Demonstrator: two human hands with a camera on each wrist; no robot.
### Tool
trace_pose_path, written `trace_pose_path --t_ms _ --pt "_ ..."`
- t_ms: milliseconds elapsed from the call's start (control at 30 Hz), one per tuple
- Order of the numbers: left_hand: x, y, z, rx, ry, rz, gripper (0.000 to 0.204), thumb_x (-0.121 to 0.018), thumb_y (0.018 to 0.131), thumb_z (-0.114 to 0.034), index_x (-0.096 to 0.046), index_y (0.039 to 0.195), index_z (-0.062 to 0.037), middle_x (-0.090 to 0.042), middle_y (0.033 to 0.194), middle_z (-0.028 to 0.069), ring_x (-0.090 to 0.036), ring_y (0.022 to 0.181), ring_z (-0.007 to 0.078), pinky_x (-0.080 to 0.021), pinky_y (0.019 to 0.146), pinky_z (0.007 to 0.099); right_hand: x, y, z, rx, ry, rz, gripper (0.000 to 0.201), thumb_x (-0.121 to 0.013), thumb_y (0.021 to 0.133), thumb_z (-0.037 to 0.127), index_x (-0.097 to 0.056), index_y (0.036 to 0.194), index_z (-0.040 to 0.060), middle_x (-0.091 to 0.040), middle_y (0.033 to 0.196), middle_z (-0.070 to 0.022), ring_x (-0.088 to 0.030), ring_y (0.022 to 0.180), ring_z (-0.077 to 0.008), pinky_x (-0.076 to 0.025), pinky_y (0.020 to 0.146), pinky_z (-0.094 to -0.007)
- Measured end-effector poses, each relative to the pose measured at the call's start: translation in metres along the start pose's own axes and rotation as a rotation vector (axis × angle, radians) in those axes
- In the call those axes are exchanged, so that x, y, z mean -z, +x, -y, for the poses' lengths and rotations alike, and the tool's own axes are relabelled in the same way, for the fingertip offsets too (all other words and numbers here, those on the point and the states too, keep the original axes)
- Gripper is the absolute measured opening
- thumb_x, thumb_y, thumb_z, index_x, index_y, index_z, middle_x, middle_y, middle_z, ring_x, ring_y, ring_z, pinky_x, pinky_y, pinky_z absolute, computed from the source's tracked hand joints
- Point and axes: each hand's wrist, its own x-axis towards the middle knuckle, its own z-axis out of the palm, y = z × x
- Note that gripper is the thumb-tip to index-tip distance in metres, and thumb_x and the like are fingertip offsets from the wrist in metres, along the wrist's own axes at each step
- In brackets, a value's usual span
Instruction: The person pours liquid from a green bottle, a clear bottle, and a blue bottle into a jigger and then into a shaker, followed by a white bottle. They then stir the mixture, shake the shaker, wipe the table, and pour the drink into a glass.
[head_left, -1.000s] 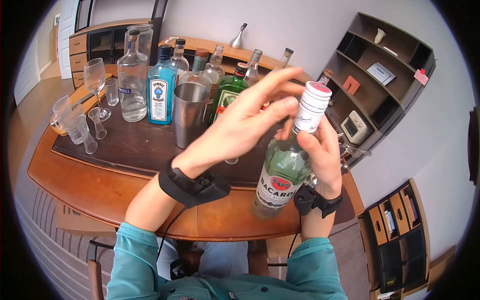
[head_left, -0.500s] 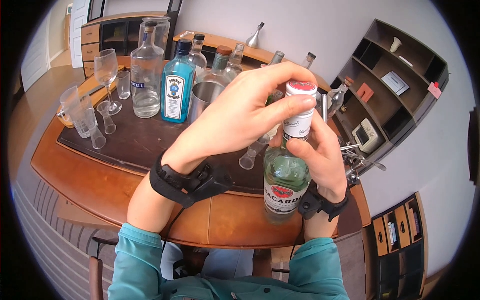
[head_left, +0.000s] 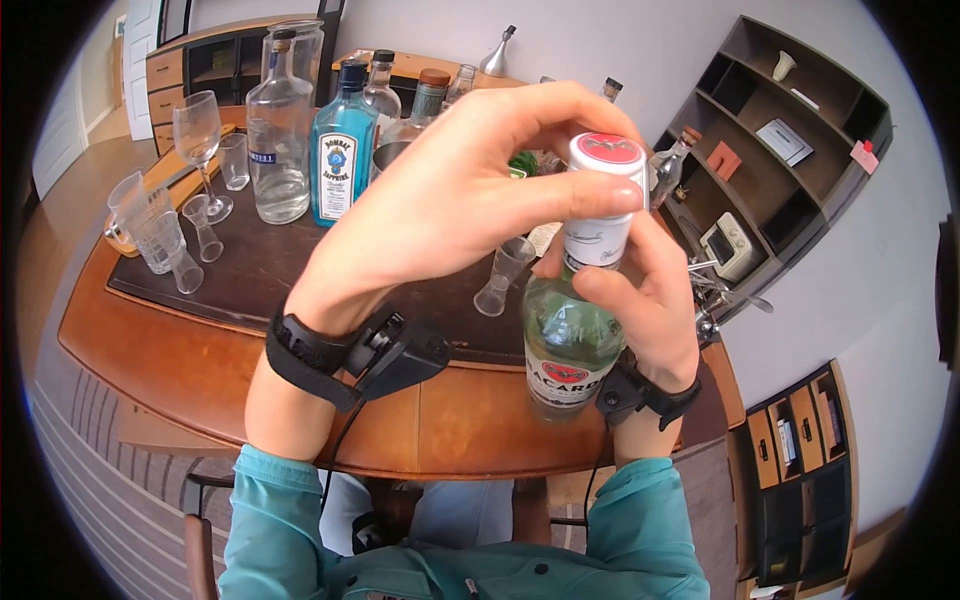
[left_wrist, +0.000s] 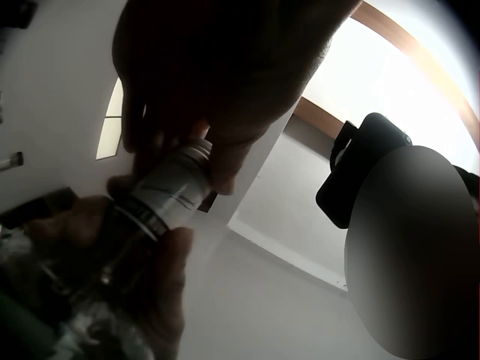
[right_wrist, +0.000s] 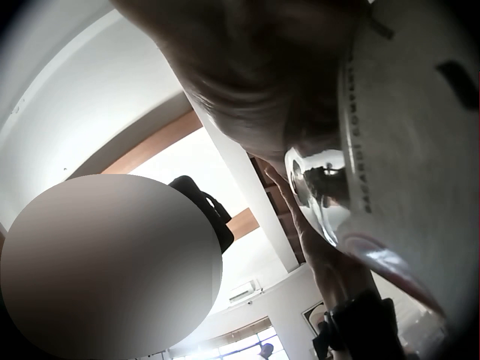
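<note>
A green-tinted Bacardi bottle (head_left: 572,325) with a white cap (head_left: 608,165) and red top stands nearly upright close to the person, over the table's front edge. Around its neck, just under the cap, the right hand (head_left: 655,305) grips the bottle. From the left, the left hand (head_left: 450,195) reaches across and holds the cap, its thumb along the near side and its fingers curled behind. In the left wrist view the cap (left_wrist: 176,184) sits between the two hands. The bottle's label (right_wrist: 405,150) fills the right side of the right wrist view.
Behind the hands stand a blue Bombay Sapphire bottle (head_left: 343,150), a clear bottle (head_left: 280,150) and several others. Glassware at left includes a wine glass (head_left: 197,135) and a mug (head_left: 155,235). A small hourglass-shaped glass (head_left: 503,278) stands near the bottle; metal bar tools (head_left: 712,295) are at right.
The left hand has come over from beside the cap and closed its fingers and thumb around it. The bottle has become more upright, with the right hand still on its neck.
</note>
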Motion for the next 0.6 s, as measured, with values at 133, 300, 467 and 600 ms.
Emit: trace_pose_path --t_ms 133,300,467,600 --pt "-0.015 0.001 0.016 -0.205 -0.040 0.071 0.066 -0.073 0.070 -0.030 -0.040 0.116 0.0035 -0.054 0.089 0.0120 -0.055 0.082 0.0199 -0.044 0.071 0.0313 0.001 -0.003 0.001 0.153 0.285 -0.080 0.046 -0.063 0.079 0.014 -0.041 0.115 -0.0028 -0.058 0.091 -0.0121 -0.058 0.088 -0.0188 -0.045 0.083 -0.0320" --pt "-0.013 -0.005 0.002 0.212 0.297 0.275 0.074 -0.081 0.054 -0.033 -0.038 0.106 -0.0029 -0.054 0.087 0.0130 -0.055 0.082 0.0225 -0.043 0.070 0.0308 -0.007 -0.001 -0.007 0.224 0.287 -0.225 0.048 -0.065 0.079 0.022 -0.039 0.113 -0.0009 -0.058 0.093 -0.0111 -0.055 0.089 -0.0170 -0.043 0.082 -0.0298" --pt "-0.007 -0.010 0.004 0.253 0.416 0.207 0.098 -0.083 0.050 -0.026 -0.026 0.127 -0.0040 -0.057 0.090 0.0156 -0.058 0.080 0.0263 -0.046 0.068 0.0337 -0.040 0.009 -0.029 0.329 0.286 -0.385 0.039 -0.053 0.088 0.026 -0.038 0.113 0.0002 -0.053 0.096 -0.0114 -0.050 0.093 -0.0178 -0.039 0.086 -0.0320" --pt "-0.008 -0.010 0.003 0.354 0.509 0.177 0.097 -0.080 0.051 -0.022 -0.022 0.127 -0.0045 -0.058 0.078 0.0162 -0.059 0.067 0.0274 -0.046 0.058 0.0354 -0.047 0.013 -0.049 0.354 0.423 -0.437 0.036 -0.051 0.089 0.018 -0.034 0.115 -0.0003 -0.054 0.098 -0.0105 -0.050 0.094 -0.0158 -0.036 0.089 -0.0307"
